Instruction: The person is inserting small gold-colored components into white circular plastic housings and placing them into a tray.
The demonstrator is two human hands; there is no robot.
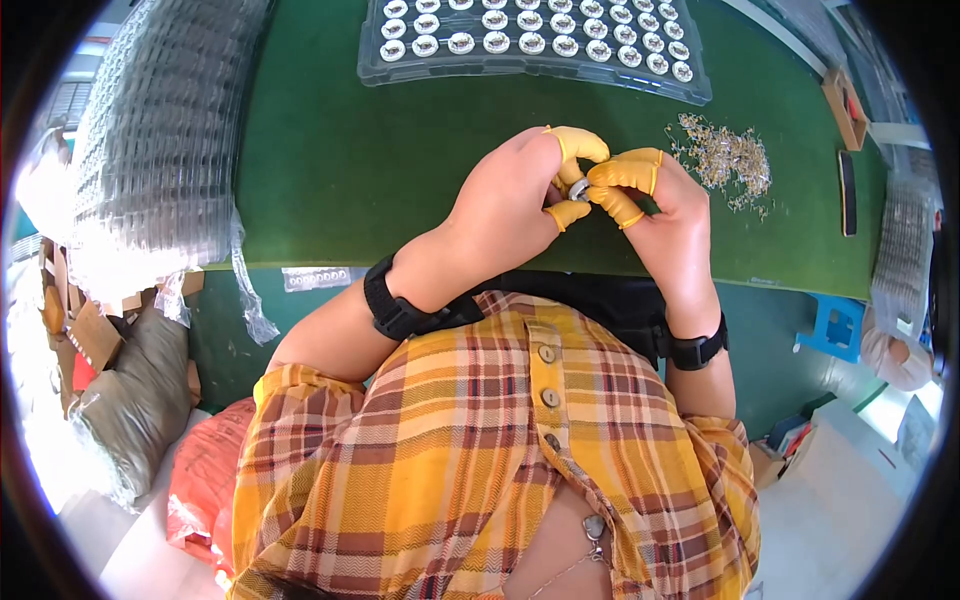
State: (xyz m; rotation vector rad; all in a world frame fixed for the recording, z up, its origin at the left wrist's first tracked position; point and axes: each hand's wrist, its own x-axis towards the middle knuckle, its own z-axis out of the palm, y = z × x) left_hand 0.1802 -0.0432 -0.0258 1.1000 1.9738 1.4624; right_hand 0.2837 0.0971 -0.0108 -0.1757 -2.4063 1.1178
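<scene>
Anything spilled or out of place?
Possibly the small metallic parts: a loose heap on the green tabletop beyond the right hand, strays at its edges, whereas the round pieces sit in rows in the clear tray. Could be deliberate.

Two hands (512, 190), two black wristbands (396, 314), three shirt buttons (550, 398) — one round part (578, 191), one tray (470, 67), one blue stool (833, 326)

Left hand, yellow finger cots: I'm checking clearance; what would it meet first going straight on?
The left hand, holding a small round silver part, would likely first meet the yellow-covered fingertips of the right hand; depth unclear.
</scene>
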